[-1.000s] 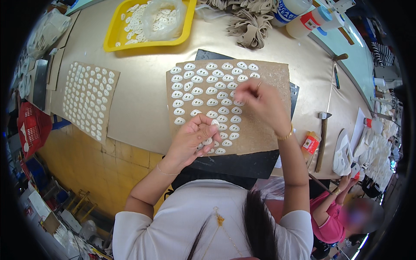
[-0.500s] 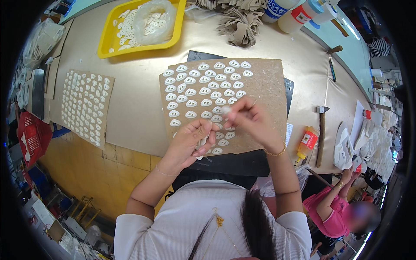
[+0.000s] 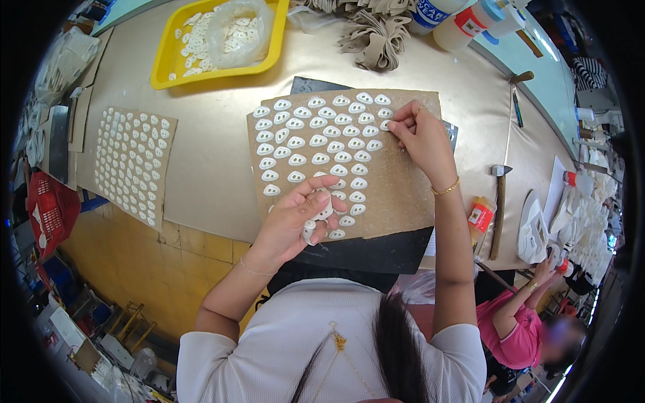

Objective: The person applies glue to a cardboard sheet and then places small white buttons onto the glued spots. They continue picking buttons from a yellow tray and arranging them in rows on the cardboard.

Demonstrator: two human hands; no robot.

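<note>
A brown cardboard sheet (image 3: 410, 195) lies before me, set with rows of small white rounded-triangle pieces (image 3: 317, 141), each with two dark holes. My right hand (image 3: 424, 141) is at the sheet's upper right. Its thumb and fingertips are closed on one white two-holed piece (image 3: 385, 125), at the sheet surface below the end of the top rows. Over the sheet's lower left, my left hand (image 3: 304, 209) is curled, palm partly up, around several loose white two-holed pieces (image 3: 310, 230). It hides some of the lower rows.
A yellow tray (image 3: 161, 64) at the back left holds more white pieces and a plastic bag (image 3: 235, 40). Another filled cardboard sheet (image 3: 171, 134) lies left. Dark boards (image 3: 403, 252) lie under my sheet. At right are a glue bottle (image 3: 480, 218), hammer (image 3: 497, 208) and a person in pink (image 3: 507, 329).
My right hand has moved from beside my left hand to the sheet's upper right, carrying a white piece there. My left hand has opened slightly, showing more of the pieces in it.
</note>
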